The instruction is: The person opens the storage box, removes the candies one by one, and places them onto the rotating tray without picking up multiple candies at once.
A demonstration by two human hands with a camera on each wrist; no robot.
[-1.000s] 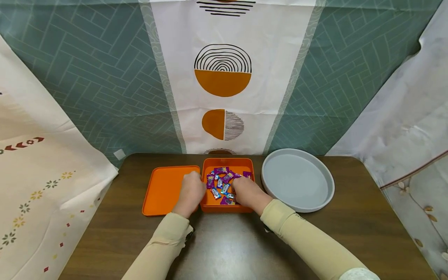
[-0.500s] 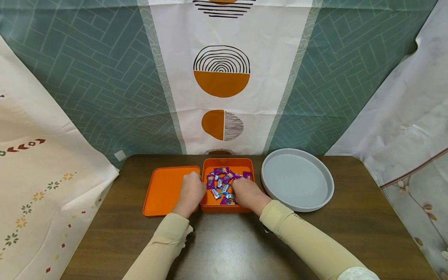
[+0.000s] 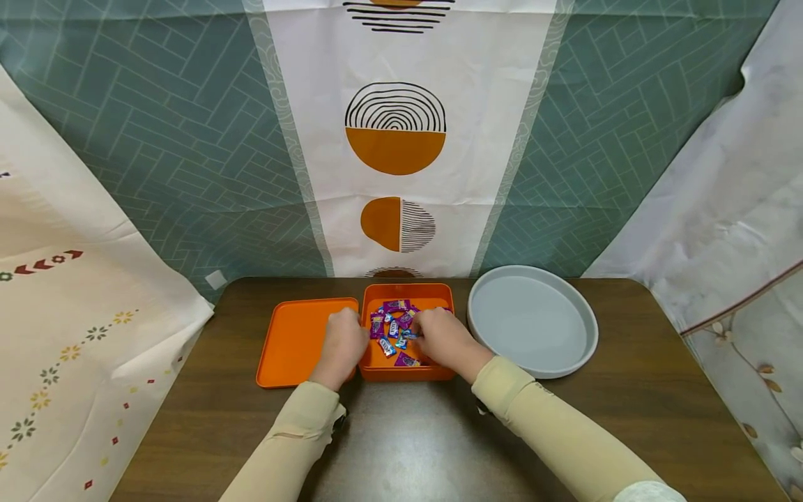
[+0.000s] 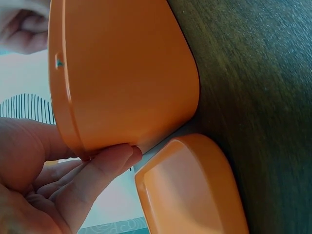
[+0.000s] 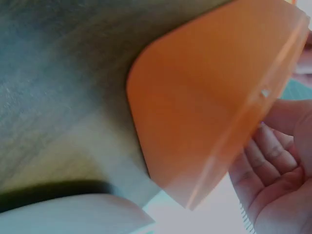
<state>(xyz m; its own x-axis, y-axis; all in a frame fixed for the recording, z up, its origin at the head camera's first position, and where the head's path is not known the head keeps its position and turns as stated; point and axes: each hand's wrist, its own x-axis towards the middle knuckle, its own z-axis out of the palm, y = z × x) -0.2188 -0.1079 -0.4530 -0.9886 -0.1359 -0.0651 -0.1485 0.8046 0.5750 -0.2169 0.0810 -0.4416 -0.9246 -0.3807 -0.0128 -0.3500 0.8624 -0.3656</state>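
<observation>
An orange box (image 3: 408, 374) sits mid-table in the head view, holding purple-wrapped candies (image 3: 396, 305) and smaller blue-wrapped candies (image 3: 387, 346). My left hand (image 3: 345, 341) grips its left wall; in the left wrist view, thumb and fingers of the left hand (image 4: 73, 183) pinch the rim. Over the box's right half, my right hand (image 3: 444, 338) pinches a blue-wrapped candy (image 3: 410, 335) at its fingertips. From the right wrist, the box wall (image 5: 195, 87) hides that candy, and the right hand (image 5: 278, 165) shows beyond the rim with curled fingers.
Left of the box lies a shallow orange tray (image 3: 295, 341), its edge close to the left hand. A round grey tray (image 3: 533, 321) stands to the right, near the right wrist. Patterned cloth (image 3: 401, 237) hangs behind the brown table (image 3: 401, 439).
My right hand has risen slightly up and away within the box, and a blue candy has moved from near the front wall with its fingertips. My left hand stays put.
</observation>
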